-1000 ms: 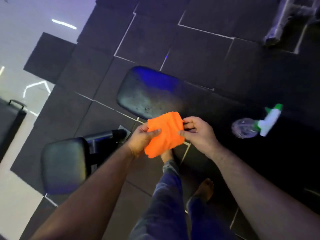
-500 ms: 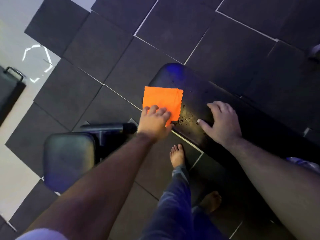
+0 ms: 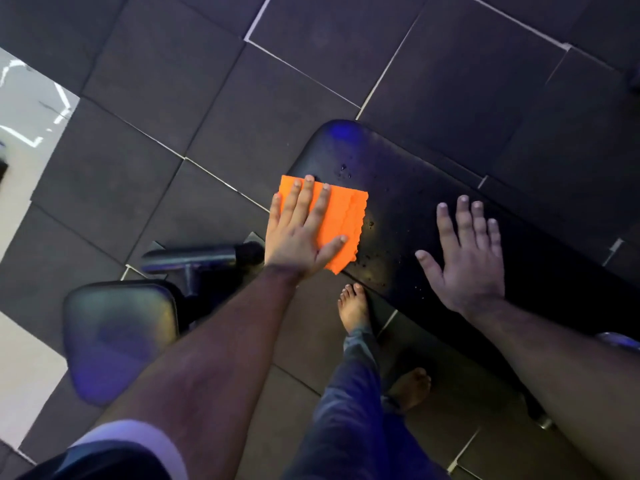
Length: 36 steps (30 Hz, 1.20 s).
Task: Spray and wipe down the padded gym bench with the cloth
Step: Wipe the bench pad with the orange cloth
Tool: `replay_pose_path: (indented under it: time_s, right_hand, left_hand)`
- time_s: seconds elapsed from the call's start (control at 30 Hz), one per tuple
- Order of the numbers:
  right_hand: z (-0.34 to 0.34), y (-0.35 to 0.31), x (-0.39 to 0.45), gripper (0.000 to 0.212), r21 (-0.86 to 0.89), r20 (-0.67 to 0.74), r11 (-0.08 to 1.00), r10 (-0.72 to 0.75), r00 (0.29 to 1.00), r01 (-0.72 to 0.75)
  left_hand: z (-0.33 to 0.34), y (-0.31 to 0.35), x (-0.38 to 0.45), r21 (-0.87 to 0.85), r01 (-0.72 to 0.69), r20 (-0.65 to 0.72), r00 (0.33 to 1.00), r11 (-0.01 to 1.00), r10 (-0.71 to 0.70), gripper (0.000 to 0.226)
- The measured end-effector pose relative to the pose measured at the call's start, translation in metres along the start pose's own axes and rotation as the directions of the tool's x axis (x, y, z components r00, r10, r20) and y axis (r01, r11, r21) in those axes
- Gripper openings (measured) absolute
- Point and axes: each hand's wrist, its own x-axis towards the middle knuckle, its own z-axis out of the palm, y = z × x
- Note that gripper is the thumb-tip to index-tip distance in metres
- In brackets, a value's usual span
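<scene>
The black padded gym bench point(image 3: 408, 188) runs from the centre toward the lower right, with spray droplets on its near end. An orange cloth point(image 3: 346, 216) with a scalloped edge lies flat on the bench's left end, overhanging its edge slightly. My left hand point(image 3: 301, 233) presses flat on the cloth, fingers spread. My right hand point(image 3: 467, 261) rests flat on the bench pad to the right, fingers apart, holding nothing. A sliver of the spray bottle point(image 3: 620, 341) shows behind my right forearm.
A second black pad point(image 3: 117, 337) on a metal frame point(image 3: 194, 261) stands at the lower left. My bare feet point(image 3: 353, 306) stand on dark rubber floor tiles beside the bench. Pale glossy floor point(image 3: 31, 109) lies at the far left.
A second ago both hands held the cloth folded in the air. Since then it was laid on the bench under my left hand, and my right hand flattened onto the pad.
</scene>
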Motion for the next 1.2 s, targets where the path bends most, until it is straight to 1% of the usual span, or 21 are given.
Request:
replay_pose_path:
  time_s: [0.1, 0.17, 0.2, 0.23, 0.27, 0.37, 0.43, 0.53, 0.63, 0.67, 0.73, 0.8, 0.83, 0.87, 0.9, 1.0, 1.03, 1.07, 1.1, 1.13, 1.2]
  right_hand:
    - [0.005, 0.001, 0.001, 0.087, -0.004, -0.018, 1.000, -0.011, 1.000, 0.010]
    - [0.011, 0.004, 0.003, 0.089, -0.008, -0.028, 1.000, -0.005, 1.000, 0.005]
    - [0.013, 0.006, 0.003, 0.089, 0.000, -0.029, 1.000, -0.005, 1.000, 0.005]
    - [0.015, 0.007, 0.002, 0.090, 0.001, -0.030, 1.000, -0.006, 1.000, 0.006]
    - [0.017, 0.008, 0.001, 0.090, -0.003, -0.030, 1.000, -0.007, 1.000, 0.007]
    - [0.019, 0.009, 0.003, 0.090, 0.015, -0.031, 1.000, -0.002, 1.000, 0.003]
    - [0.019, 0.007, 0.004, 0.090, 0.021, -0.026, 1.000, 0.006, 1.000, -0.006]
    - [0.020, 0.006, 0.003, 0.090, 0.016, -0.025, 1.000, 0.008, 1.000, -0.007]
    - [0.023, 0.009, 0.003, 0.091, 0.042, -0.050, 0.999, -0.003, 0.999, 0.005]
    - [0.024, 0.010, 0.003, 0.091, 0.045, -0.056, 0.999, -0.002, 0.998, 0.005]
    - [0.025, 0.011, 0.003, 0.092, 0.045, -0.061, 0.999, -0.004, 0.998, 0.007]
    - [0.025, 0.011, 0.003, 0.092, 0.048, -0.062, 0.999, -0.008, 0.998, 0.011]
    - [0.025, 0.011, 0.004, 0.092, 0.047, -0.064, 0.999, -0.007, 0.998, 0.010]
    - [0.026, 0.011, 0.004, 0.091, 0.045, -0.067, 0.999, -0.008, 0.998, 0.011]
    - [0.028, 0.011, 0.005, 0.091, 0.044, -0.072, 0.999, -0.008, 0.997, 0.012]
    - [0.033, 0.012, 0.004, 0.090, 0.043, -0.086, 0.999, -0.004, 0.996, 0.007]
    - [0.034, 0.012, 0.004, 0.090, 0.044, -0.090, 0.999, -0.008, 0.996, 0.012]
    - [0.035, 0.012, 0.004, 0.090, 0.050, -0.096, 0.999, -0.009, 0.995, 0.014]
    - [0.036, 0.012, 0.005, 0.089, 0.054, -0.103, 0.998, -0.009, 0.995, 0.015]
    - [0.036, 0.012, 0.005, 0.089, 0.056, -0.107, 0.998, -0.009, 0.994, 0.015]
    - [0.036, 0.012, 0.005, 0.089, 0.060, -0.109, 0.998, -0.009, 0.994, 0.015]
  left_hand:
    - [-0.010, -0.002, 0.017, -0.025, 0.104, -0.005, 0.995, 0.994, -0.104, 0.092]
    - [-0.012, 0.022, 0.037, -0.051, 0.235, -0.019, 0.971, 0.971, -0.237, 0.092]
    - [-0.012, 0.036, 0.042, -0.055, 0.269, -0.025, 0.962, 0.961, -0.271, 0.093]
    - [-0.011, 0.049, 0.043, -0.044, 0.251, -0.022, 0.967, 0.967, -0.252, 0.092]
    - [-0.009, 0.055, 0.040, -0.021, 0.189, -0.008, 0.982, 0.982, -0.190, 0.091]
    - [-0.009, 0.035, 0.020, 0.052, -0.024, 0.059, 0.998, 0.998, 0.021, 0.089]
    - [-0.019, 0.012, 0.017, 0.072, -0.041, 0.101, 0.994, 0.997, 0.034, 0.090]
    - [-0.025, 0.010, 0.045, 0.070, 0.087, 0.100, 0.991, 0.994, -0.093, 0.088]
    - [-0.016, 0.051, 0.075, 0.017, 0.279, 0.046, 0.959, 0.960, -0.279, 0.087]
    - [-0.013, 0.063, 0.075, 0.013, 0.267, 0.045, 0.962, 0.963, -0.268, 0.089]
    - [-0.010, 0.066, 0.057, 0.047, 0.091, 0.083, 0.992, 0.995, -0.095, 0.092]
    - [-0.018, 0.041, 0.032, 0.111, -0.095, 0.165, 0.983, 0.989, 0.076, 0.094]
    - [-0.025, 0.026, 0.029, 0.128, -0.125, 0.208, 0.973, 0.984, 0.097, 0.094]
    - [-0.029, 0.014, 0.033, 0.133, -0.107, 0.229, 0.971, 0.985, 0.074, 0.092]
    - [-0.034, 0.009, 0.043, 0.126, -0.044, 0.238, 0.971, 0.991, 0.013, 0.091]
    - [-0.035, 0.040, 0.098, 0.001, 0.290, 0.174, 0.942, 0.957, -0.285, 0.089]
    - [-0.032, 0.056, 0.114, -0.028, 0.379, 0.149, 0.917, 0.925, -0.371, 0.089]
    - [-0.029, 0.073, 0.125, -0.025, 0.419, 0.134, 0.901, 0.907, -0.413, 0.090]
    - [-0.026, 0.086, 0.128, 0.002, 0.406, 0.129, 0.906, 0.914, -0.403, 0.091]
    - [-0.025, 0.094, 0.125, 0.032, 0.337, 0.134, 0.931, 0.941, -0.339, 0.091]
    - [-0.029, 0.087, 0.102, 0.087, 0.089, 0.195, 0.975, 0.992, -0.105, 0.090]
